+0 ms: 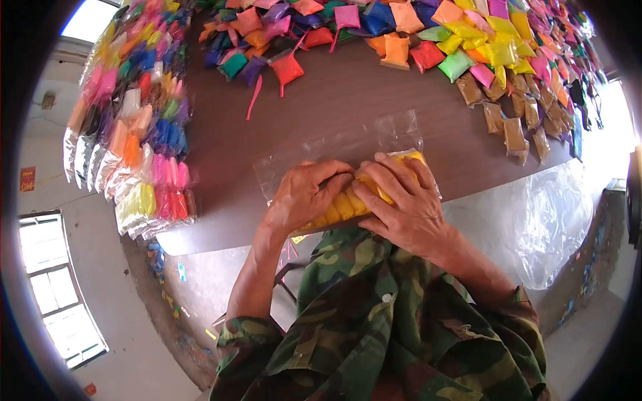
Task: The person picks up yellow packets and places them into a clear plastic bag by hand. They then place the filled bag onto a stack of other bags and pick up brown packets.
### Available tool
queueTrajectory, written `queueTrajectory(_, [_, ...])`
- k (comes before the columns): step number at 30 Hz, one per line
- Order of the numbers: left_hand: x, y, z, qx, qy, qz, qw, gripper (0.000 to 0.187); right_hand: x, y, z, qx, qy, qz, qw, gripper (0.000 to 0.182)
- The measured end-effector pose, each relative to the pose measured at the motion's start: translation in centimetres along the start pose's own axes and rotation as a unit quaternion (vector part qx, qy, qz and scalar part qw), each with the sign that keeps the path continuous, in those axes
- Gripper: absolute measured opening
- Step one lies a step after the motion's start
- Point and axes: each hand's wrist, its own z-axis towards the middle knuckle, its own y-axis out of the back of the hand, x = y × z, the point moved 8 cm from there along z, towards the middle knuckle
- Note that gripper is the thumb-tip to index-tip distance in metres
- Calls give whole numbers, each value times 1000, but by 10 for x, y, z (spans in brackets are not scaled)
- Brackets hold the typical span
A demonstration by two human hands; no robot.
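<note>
A clear plastic bag lies at the table's front edge, its flat, unfilled part spreading away from me. Inside its near part sits a row of yellow packets, pressed side by side. My left hand grips the left part of the row, fingers bent and thumb toward the middle. Over the right part lies my right hand, its fingers curled across the top of the packets. Both hands meet near the middle of the bag. The undersides of the packets are hidden.
Stacked bags of coloured packets line the table's left side. Loose packets in many colours heap along the far edge, with brown packets at the right. A large clear plastic sheet hangs off the right edge of the brown table.
</note>
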Motion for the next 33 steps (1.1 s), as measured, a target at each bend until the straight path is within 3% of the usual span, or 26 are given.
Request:
queueTrajectory(14, [-3,-1,-4,-29,5,-3,1000,11,-12,-8,-12,-43,19,9,999,75])
queueTrajectory(26, [1,-2,-6,-14,21,8,1000,14,-5,0,-3,-28,-20,28,999,64])
queueTrajectory(29, [-3,-1,-5,-26,26,-5,999,14,2,-8,-5,-73,11,25,997,61])
queueTrajectory(33, [3,0,-6,-34,34,12,999,14,8,-15,-3,-42,15,5,999,54])
